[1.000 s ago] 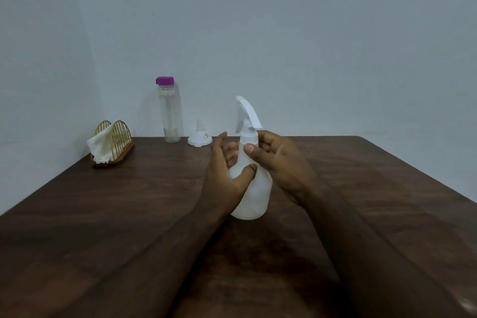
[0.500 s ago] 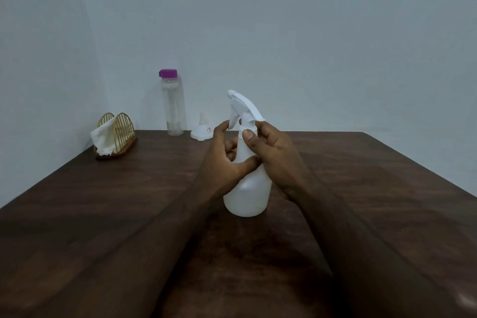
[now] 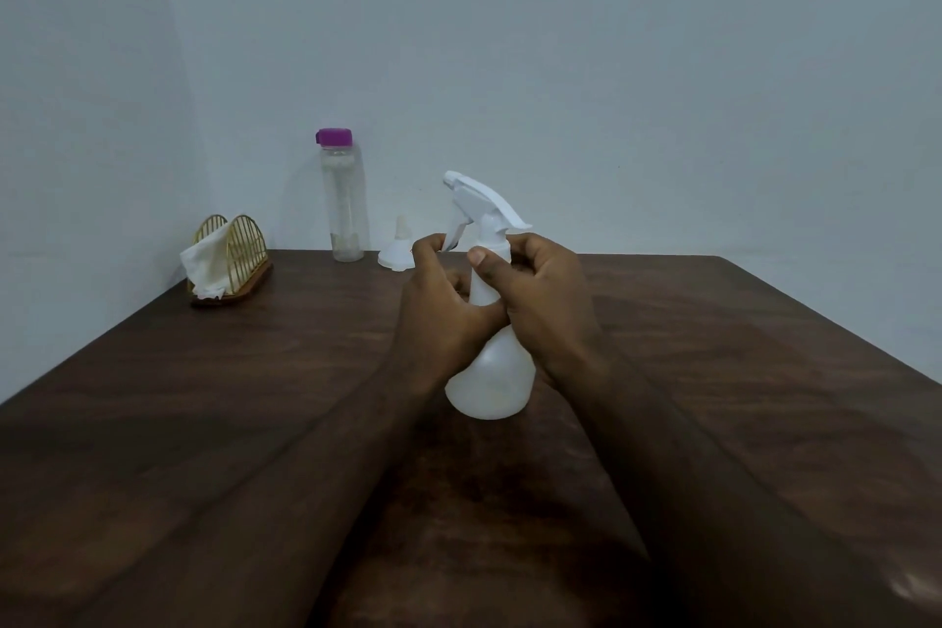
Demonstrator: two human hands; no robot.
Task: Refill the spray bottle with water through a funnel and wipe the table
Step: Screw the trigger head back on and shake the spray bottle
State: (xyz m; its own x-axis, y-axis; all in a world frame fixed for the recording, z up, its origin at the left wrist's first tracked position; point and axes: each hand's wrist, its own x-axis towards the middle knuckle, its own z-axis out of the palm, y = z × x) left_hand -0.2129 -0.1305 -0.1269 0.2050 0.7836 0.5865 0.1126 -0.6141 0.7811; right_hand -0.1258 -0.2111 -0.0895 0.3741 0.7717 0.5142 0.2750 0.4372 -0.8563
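Bottle [image 3: 490,377]: head [image 3: 481,201] has swung to 10 o'clock vs 1 s ago, so I reckon it's unscrewing; L hand [image 3: 439,321] grips neck, R hand [image 3: 548,316] pinches head's collar.

Gold wire holder [image 3: 247,240] near the grey wall [image 3: 611,66]

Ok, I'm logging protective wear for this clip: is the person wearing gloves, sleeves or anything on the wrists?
No. The left hand and right hand are bare, no gloves. Both forearms are uncovered to the frame edge, with no sleeve, watch or bracelet showing. No ring is visible on the fingers in view.
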